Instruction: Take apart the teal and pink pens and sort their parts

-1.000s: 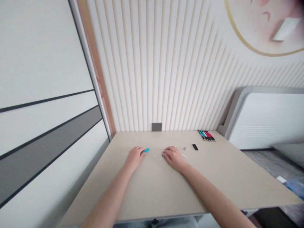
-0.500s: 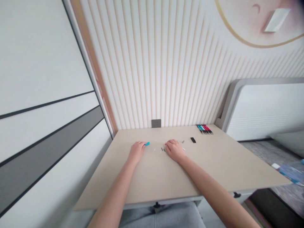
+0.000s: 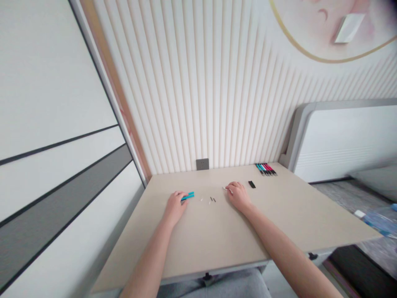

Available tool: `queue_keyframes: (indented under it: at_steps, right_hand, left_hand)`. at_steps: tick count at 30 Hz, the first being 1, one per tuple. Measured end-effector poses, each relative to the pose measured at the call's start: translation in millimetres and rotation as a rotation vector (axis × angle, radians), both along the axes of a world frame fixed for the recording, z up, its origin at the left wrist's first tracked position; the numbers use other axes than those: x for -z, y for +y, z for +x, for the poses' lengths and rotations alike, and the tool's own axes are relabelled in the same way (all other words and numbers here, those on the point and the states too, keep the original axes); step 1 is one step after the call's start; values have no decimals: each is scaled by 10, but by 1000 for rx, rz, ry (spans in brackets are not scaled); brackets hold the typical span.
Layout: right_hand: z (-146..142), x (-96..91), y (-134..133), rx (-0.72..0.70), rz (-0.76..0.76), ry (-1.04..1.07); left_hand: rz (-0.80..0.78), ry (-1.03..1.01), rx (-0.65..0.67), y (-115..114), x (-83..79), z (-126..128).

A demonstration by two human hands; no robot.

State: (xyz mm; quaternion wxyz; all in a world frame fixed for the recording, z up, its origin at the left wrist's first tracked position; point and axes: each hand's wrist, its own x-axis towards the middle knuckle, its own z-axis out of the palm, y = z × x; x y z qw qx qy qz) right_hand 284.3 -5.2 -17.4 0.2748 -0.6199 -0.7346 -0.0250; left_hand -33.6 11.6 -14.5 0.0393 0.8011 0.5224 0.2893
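**Left hand (image 3: 174, 204) on the teal barrel, right hand (image 3: 239, 195) shifted away from the small parts**

The left hand lay palm down on the beige table (image 3: 217, 236), its fingers curled over the near end of a teal pen barrel (image 3: 188, 196). The barrel stuck out to the right past the fingertips and lay flat on the tabletop. Whether the fingers pinched it or only rested on it could not be told. The right hand lay knuckles up, fingers bent, with its fingertips at a small white piece (image 3: 223, 188); whether it held the piece was just as unclear.

Between the two hands, well apart from both, lay a few tiny parts (image 3: 211, 200), some pale and some dark. A short black piece (image 3: 252, 184) lay just right of the right hand. A row of pens (image 3: 266, 169) lay at the far right of the table, near the wall, and a grey socket (image 3: 202, 164) sat in the wall at the table's back edge.

Half a second earlier the right hand had been just beside the tiny parts; it had since moved right and further back, leaving them bare. More of the teal barrel showed beyond the left fingers than before
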Motion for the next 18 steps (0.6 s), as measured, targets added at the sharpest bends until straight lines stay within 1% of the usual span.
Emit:
queue_keyframes:
  at_steps: [7, 12, 14, 18]
  right_hand:
    - [4, 14, -10, -8, 2, -5]
    - [3, -19, -32, -57, 11, -16]
    - [-34, -38, -54, -119, 21, -26]
    - [-197, -58, -128, -346, 95, -39]
  left_hand:
    - [-1, -7, -6, 30, 44, -19]
    - [14, -31, 10, 24, 60, -20]
    - [22, -44, 26, 20, 53, -10]
    - [30, -78, 80, 0, 6, 25]
